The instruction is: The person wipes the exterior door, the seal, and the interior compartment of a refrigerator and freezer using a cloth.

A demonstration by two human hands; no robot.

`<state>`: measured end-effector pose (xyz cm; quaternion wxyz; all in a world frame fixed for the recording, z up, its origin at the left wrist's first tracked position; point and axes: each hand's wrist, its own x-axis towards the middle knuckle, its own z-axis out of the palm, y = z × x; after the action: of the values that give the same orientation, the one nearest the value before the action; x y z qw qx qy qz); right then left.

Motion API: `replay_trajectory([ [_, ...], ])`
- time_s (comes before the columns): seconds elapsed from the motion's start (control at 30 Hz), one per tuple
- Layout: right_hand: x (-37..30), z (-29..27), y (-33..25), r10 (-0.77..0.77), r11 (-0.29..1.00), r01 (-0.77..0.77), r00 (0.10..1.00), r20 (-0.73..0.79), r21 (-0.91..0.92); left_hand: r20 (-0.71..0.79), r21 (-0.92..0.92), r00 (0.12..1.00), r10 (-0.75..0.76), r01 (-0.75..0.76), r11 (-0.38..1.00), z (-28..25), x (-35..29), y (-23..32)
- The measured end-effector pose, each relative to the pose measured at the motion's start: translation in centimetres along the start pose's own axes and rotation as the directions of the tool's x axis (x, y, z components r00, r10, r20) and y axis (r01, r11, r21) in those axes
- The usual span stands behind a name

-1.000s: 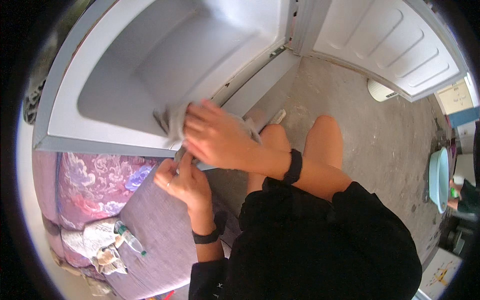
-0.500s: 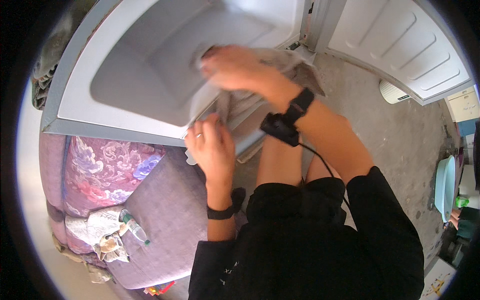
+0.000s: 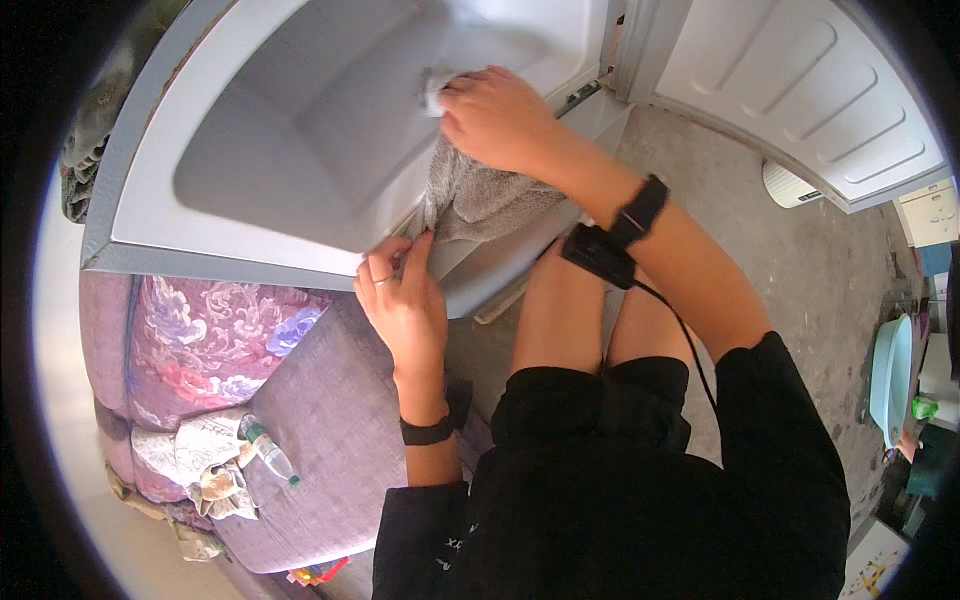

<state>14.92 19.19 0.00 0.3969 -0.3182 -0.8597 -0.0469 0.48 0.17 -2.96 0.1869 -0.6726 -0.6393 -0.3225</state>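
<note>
A grey, towel-like cloth [image 3: 485,200] hangs over the front edge of the open refrigerator compartment [image 3: 345,120]. My right hand [image 3: 495,118] grips its upper end, and a bunched, paler bit sticks out past the fingers, slightly blurred, inside the opening. Lower down, at the compartment's lower front edge, my left hand [image 3: 402,305] pinches the cloth's corner between thumb and fingers. Between the two hands the cloth's edge runs fairly straight, while the rest sags toward my knees.
The refrigerator door [image 3: 800,90] stands wide at the right. A purple sofa [image 3: 320,430] at the left bears a floral cushion [image 3: 215,340], a crumpled cloth and a plastic bottle [image 3: 268,455]. Far right are a light-blue basin [image 3: 888,380] and another person's hand [image 3: 906,446].
My right hand has moved up and to the right with the cloth, whose edge now stretches between both hands. My left hand has shifted slightly left.
</note>
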Motion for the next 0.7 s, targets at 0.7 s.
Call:
replay_trajectory([
  [0.7,-1.1,1.1,-3.2,0.081,0.993,-0.065,0.982,-0.173,0.101,-0.122,0.022,0.987,-0.107,0.111,0.994,0.4,-2.7,-1.9],
])
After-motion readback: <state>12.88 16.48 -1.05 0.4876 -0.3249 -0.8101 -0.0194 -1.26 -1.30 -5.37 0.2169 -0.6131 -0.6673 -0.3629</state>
